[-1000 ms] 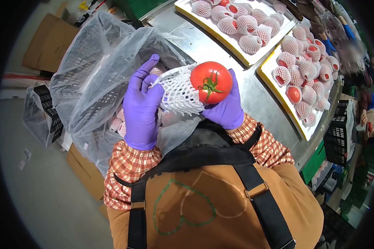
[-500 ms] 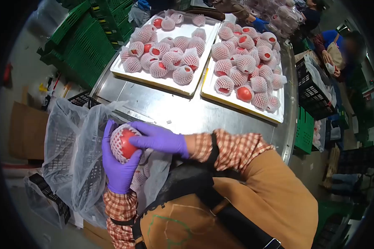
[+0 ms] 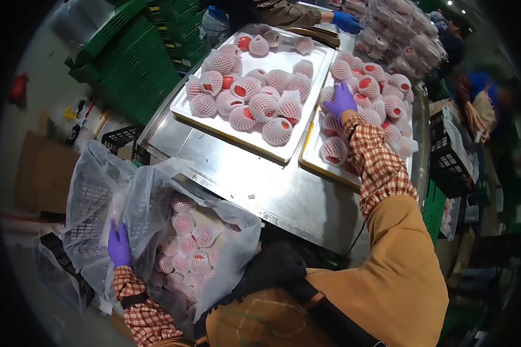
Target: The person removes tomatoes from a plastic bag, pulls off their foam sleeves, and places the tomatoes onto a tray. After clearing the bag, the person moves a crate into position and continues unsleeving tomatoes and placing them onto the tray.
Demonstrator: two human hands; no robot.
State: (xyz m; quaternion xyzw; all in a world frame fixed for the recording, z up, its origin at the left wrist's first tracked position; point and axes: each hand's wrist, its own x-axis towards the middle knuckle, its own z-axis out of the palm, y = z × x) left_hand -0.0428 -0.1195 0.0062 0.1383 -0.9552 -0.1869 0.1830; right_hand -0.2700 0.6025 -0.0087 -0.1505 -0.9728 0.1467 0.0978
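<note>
My right hand (image 3: 341, 101), in a purple glove, reaches over the right tray (image 3: 325, 172) with fingers spread at a red, tomato-like fruit in a white foam net (image 3: 327, 93). Similar netted fruits (image 3: 366, 87) crowd around it. My left hand (image 3: 119, 244), also gloved in purple, is at the left side of a clear plastic liner (image 3: 92, 173), fingers stretched upward and apart. Inside the lined crate, to the right of that hand, lie several netted fruits (image 3: 198, 262). Part of the liner folds over the fruits at the near side.
A second white tray (image 3: 194, 113) of netted fruits stands on the metal table (image 3: 214, 165). Green crates (image 3: 127, 69) are stacked at the far left. Bagged fruit (image 3: 396, 34) lies at the back, near another person's blue-gloved hand (image 3: 346, 22). A black crate (image 3: 446, 150) stands right of the table.
The netted fruit has left my hands. My right hand has moved from the lined crate up to the right tray. My left hand has shifted down and left, exposing the fruits in the crate.
</note>
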